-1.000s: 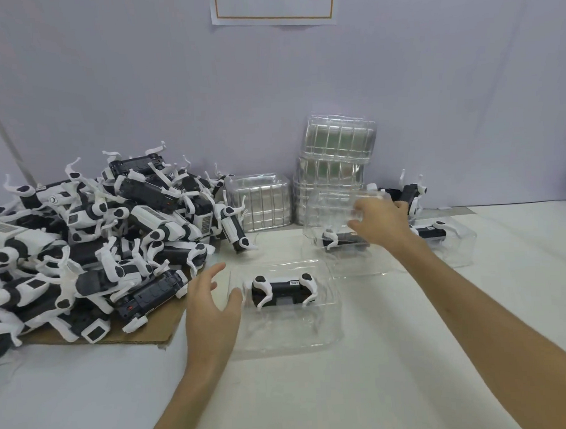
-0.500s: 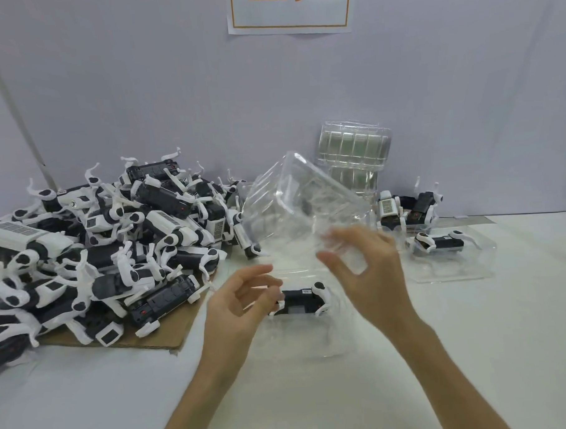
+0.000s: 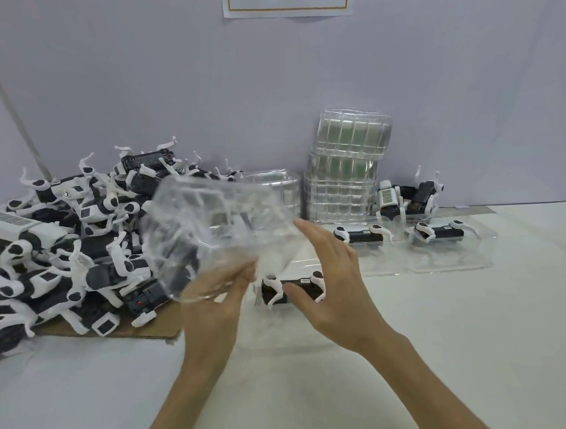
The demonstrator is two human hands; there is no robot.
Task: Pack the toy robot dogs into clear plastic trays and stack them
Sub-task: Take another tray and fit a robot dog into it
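The left hand (image 3: 214, 301) grips the lower edge of a clear tray (image 3: 217, 230), holding it tilted in the air above the worktop (image 3: 443, 353). Blur hides the tray's exact shape. The right hand (image 3: 336, 277) is spread, fingers straight, at the tray's right side and clasps nothing. Below them a toy dog (image 3: 291, 287) lies in a lower tray (image 3: 280, 328) on the worktop. The step looks like capping that dog. To do it well, level the held tray, match its corners to the lower one, and press evenly so no leg gets pinched.
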